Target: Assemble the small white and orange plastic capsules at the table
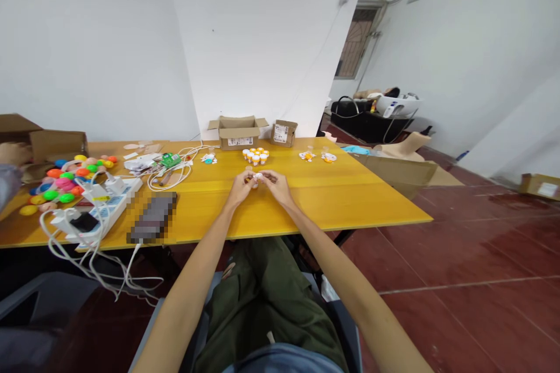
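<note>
My left hand (241, 187) and my right hand (277, 185) meet over the yellow table, fingertips pinched on a small white piece (258, 177). Its exact kind is too small to make out, and the fingers partly cover it. Just beyond my hands stands a cluster of small white pots with orange-yellow parts (256, 156). To the right lie two little groups of loose white and orange parts, a nearer-in group (307, 156) and an outer group (329, 157). A small group of white and teal parts (209, 158) lies to the left of the cluster.
An open carton (238, 134) and a smaller box (283, 133) stand against the wall. At left are a power strip (111, 207) with cables, a phone (153, 217), and colourful plastic eggs (65, 183). Another person's hand (15, 154) shows at the far left edge.
</note>
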A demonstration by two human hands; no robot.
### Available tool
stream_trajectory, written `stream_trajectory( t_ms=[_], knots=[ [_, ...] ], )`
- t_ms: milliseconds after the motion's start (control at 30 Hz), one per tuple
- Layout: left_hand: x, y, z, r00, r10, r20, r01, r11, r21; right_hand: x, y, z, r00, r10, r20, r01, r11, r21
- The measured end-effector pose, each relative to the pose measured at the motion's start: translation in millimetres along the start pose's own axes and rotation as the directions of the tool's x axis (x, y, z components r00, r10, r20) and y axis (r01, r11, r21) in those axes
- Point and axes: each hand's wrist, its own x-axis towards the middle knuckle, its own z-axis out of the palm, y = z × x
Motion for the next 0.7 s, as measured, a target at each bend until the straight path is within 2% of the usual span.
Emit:
stream_trajectory(
  t_ms=[467, 700],
  knots=[
    [-3.8, 1.7, 1.7, 1.000, -0.022, 0.003, 0.022, 1.000, -0.002, -3.5, -8.7, 1.3, 0.999, -0.034, -0.011, 0.034, 0.999, -0.034],
    [-2.3, -1.6, 1.8, 1.000, -0.008, 0.004, 0.008, 0.999, 0.047, -2.2, -3.4, 0.6, 0.999, -0.029, -0.025, 0.027, 0.998, -0.058]
  ],
)
